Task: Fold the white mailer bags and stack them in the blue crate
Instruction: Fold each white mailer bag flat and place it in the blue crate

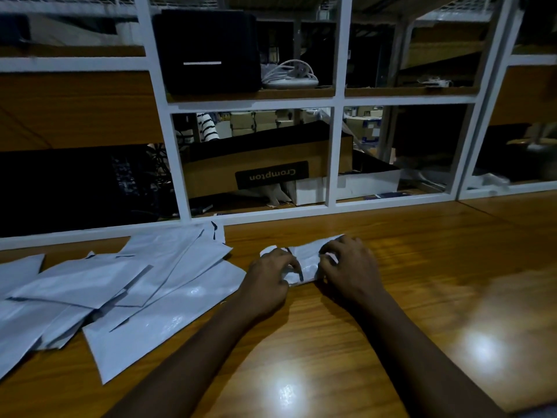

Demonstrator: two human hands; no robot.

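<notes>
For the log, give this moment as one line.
left grip, right grip: pinching mailer bag mid-fold | loose bags: at left | crate: not visible

Single view, head-worn, wide-angle: faces forward and down onto a wooden table (422, 282), close enough that both forearms enter from the bottom edge. Left hand (268, 276) and right hand (349, 267) sit mid-frame on a white mailer bag (306, 257); a white shelf frame (334, 152) spans the upper half, uprights splaying toward the top corners.
</notes>
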